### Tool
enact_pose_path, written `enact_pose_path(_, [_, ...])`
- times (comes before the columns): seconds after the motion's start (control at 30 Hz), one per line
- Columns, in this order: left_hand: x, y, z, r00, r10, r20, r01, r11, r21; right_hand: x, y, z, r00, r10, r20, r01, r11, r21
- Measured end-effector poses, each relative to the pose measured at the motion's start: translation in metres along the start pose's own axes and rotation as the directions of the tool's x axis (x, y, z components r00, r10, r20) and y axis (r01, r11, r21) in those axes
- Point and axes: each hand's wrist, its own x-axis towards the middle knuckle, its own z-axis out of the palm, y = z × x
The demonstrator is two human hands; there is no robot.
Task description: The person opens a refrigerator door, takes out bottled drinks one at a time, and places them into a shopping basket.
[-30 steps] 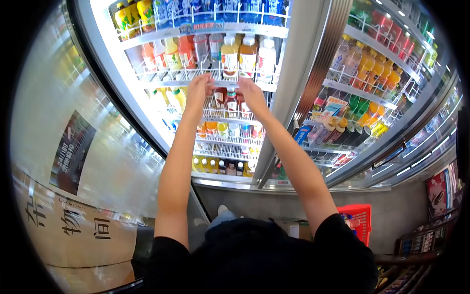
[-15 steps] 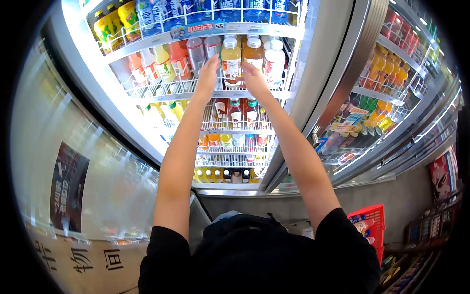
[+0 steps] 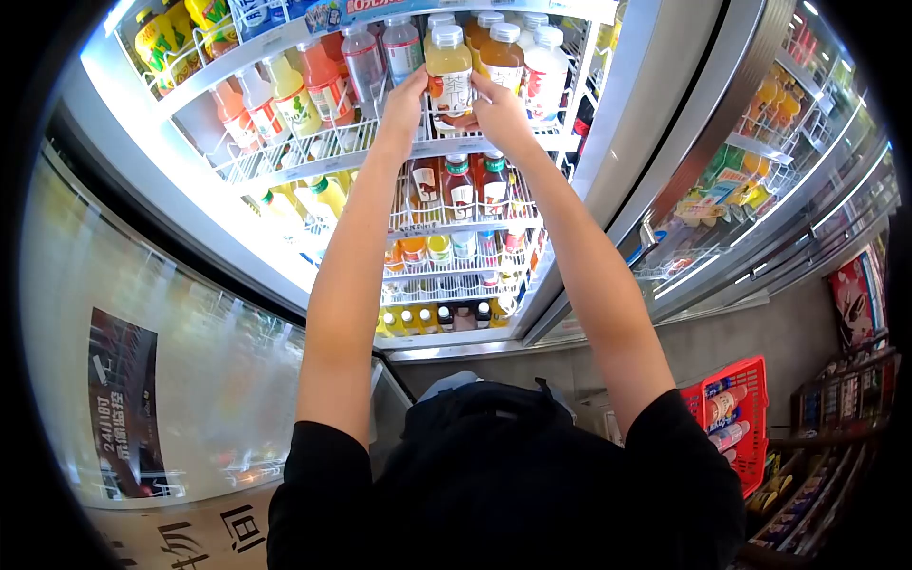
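Both hands reach up to a cooler shelf and meet around a pale yellow tea bottle (image 3: 448, 76) with a white cap. My left hand (image 3: 406, 104) presses its fingertips to the bottle's left side. On the right side, my right hand (image 3: 499, 112) has its thumb and fingers against the label. The bottle stands upright near the shelf's front. An amber bottle (image 3: 503, 59) and a white-labelled bottle (image 3: 544, 76) are just to its right. Clear bottles (image 3: 363, 65) stand to the left, beyond a red-orange bottle (image 3: 325, 84).
Lower shelves hold dark red bottles (image 3: 459, 185) with green caps. An open glass door (image 3: 209, 380) is at the left, closed cooler doors (image 3: 722, 190) at the right. A red basket (image 3: 757, 418) with drinks sits on the floor at the lower right.
Both hands have risen from the shelf's front edge and closed in on the yellow tea bottle from either side. The view has shifted, and more of the red basket shows.
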Motion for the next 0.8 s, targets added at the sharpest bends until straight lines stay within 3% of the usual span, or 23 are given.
enact_pose_path(0.2, [-0.021,0.015,0.009,0.998,0.055,-0.004,-0.055,0.998,0.041,-0.014,-0.008,-0.006,0.999,-0.046,0.002,0.046,0.994,0.1])
enact_pose_path(0.27, [-0.018,0.011,0.008,0.972,0.231,0.049,-0.233,0.972,0.038,-0.024,-0.019,-0.012,0.998,-0.069,0.015,0.067,0.993,0.093])
enact_pose_path(0.3, [-0.016,0.018,0.009,0.968,0.245,0.05,-0.247,0.968,0.04,-0.026,-0.02,-0.017,0.996,-0.08,0.028,0.077,0.992,0.105])
enact_pose_path(0.37, [-0.021,0.028,0.014,0.913,0.397,0.093,-0.404,0.852,0.333,-0.042,-0.04,-0.021,0.994,-0.107,0.016,0.104,0.99,0.099])
enact_pose_path(0.43, [-0.025,0.04,0.017,0.909,0.399,0.121,-0.416,0.85,0.323,-0.051,-0.044,-0.021,0.992,-0.126,-0.009,0.126,0.979,0.162])
enact_pose_path(0.5, [-0.03,0.047,0.014,0.829,0.504,0.242,-0.559,0.743,0.369,-0.059,-0.049,-0.023,0.986,-0.158,-0.052,0.164,0.976,0.145])
enact_pose_path(0.63, [-0.05,0.061,0.009,0.887,0.329,0.324,-0.453,0.759,0.467,-0.072,-0.065,-0.024,0.974,-0.191,-0.121,0.205,0.973,0.11])
enact_pose_path(0.67, [-0.05,0.053,0.006,0.911,0.261,0.319,-0.37,0.859,0.353,-0.074,-0.068,-0.024,0.977,-0.186,-0.107,0.193,0.98,0.056])
enact_pose_path(0.7, [-0.054,0.055,0.009,0.909,0.26,0.325,-0.371,0.86,0.35,-0.075,-0.072,-0.024,0.979,-0.18,-0.092,0.181,0.983,0.0])
enact_pose_path(0.73, [-0.062,0.057,0.013,0.925,0.258,0.279,-0.321,0.923,0.211,-0.075,-0.072,-0.027,0.992,-0.11,-0.061,0.105,0.99,-0.092])
enact_pose_path(0.77, [-0.07,0.06,0.016,0.94,0.248,0.233,-0.269,0.961,0.063,-0.076,-0.072,-0.025,0.992,-0.111,-0.066,0.104,0.99,-0.096])
enact_pose_path(0.8, [-0.078,0.061,0.018,0.946,0.248,0.211,-0.244,0.969,-0.047,-0.079,-0.074,-0.021,0.974,-0.211,-0.081,0.201,0.973,-0.116])
